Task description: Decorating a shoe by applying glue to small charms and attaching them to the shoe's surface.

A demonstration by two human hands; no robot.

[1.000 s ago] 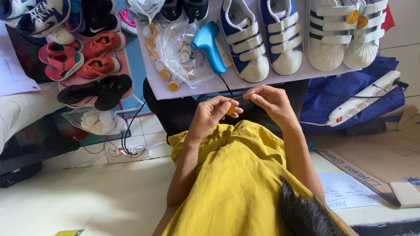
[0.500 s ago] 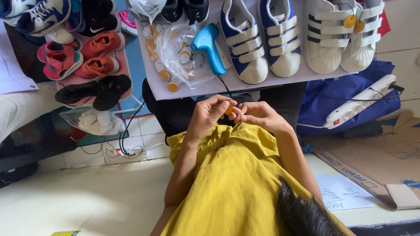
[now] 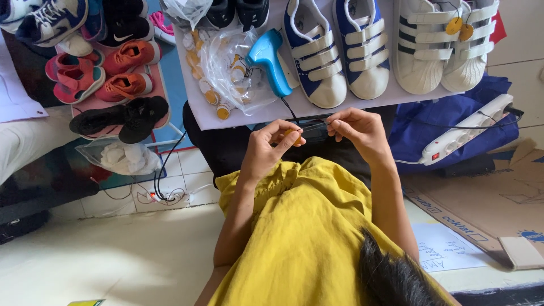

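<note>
Below board edge [image 3: 317,116], hands [image 3: 314,139] pinching thread, perhaps yellow tag [image 3: 291,133]

Clear plastic bag [image 3: 229,71] of round yellow-white tags lies on the white worktop [image 3: 362,105], left of the blue tagging tool. Two round yellow tags [image 3: 460,28] hang on the white shoes. Brown cardboard box [image 3: 481,198], flattened, lower right, beside a white written sheet [image 3: 447,255].

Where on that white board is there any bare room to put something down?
Little: a bare strip of the white board along its near edge, below the blue-striped shoes, and a corner left of the tag bag. Elsewhere shoes and the blue tool crowd it.
</note>
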